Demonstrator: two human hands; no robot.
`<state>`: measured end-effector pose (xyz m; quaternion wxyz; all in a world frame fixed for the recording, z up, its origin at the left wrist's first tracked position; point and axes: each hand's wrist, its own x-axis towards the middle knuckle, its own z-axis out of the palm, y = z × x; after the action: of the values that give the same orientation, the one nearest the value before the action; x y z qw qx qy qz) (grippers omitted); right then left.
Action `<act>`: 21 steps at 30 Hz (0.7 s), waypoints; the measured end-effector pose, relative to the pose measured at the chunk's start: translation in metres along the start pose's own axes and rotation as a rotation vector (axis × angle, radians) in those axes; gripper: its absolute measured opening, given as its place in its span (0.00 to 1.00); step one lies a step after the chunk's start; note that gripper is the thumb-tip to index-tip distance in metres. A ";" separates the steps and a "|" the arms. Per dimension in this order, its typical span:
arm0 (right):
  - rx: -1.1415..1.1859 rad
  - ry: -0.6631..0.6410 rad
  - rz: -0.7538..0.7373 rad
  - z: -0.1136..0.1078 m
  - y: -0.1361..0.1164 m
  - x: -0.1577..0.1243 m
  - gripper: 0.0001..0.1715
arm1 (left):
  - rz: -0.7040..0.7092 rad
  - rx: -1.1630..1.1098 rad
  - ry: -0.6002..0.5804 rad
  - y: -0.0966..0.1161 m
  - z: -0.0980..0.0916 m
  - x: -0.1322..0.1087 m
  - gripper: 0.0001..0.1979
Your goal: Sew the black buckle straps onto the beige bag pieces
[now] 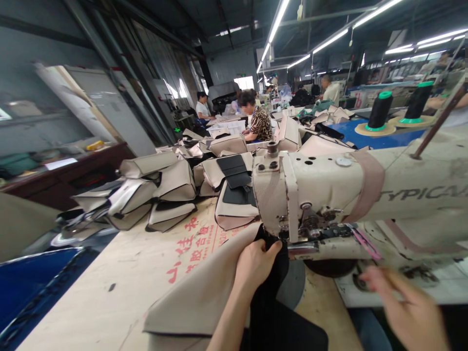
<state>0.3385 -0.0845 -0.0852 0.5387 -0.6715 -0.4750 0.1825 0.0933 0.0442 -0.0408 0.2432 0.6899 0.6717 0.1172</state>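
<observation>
My left hand [256, 263] is closed on the black edge of a beige and black bag piece [197, 292], thumb and fingers pinching it right beside the sewing machine's needle area. The piece slopes down over the plywood table toward me, with its black side [285, 321] hanging on the right. The white sewing machine [321, 180] stands over it, and its narrow arm [329, 247] runs just right of my left hand. My right hand [409, 302], blurred by motion, is off the cloth below the machine, fingers stretched out and nothing visible in them. A pink-handled tool [367, 243] lies on the machine above it.
Several beige bag pieces with black edges [175, 180] are heaped at the far side of the plywood table [109, 273]. Two black thread cones [380, 111] stand behind the machine. A blue bin [40, 287] is at the left. Other people work farther back.
</observation>
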 end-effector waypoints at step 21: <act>0.397 -0.094 0.439 0.159 -0.058 0.001 0.26 | -0.017 -0.048 -0.009 0.006 -0.008 0.023 0.14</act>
<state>0.1929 0.0022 -0.0891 0.5847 -0.6305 -0.2979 0.4146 0.0969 0.0686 -0.0351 0.2636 0.6787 0.6735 0.1278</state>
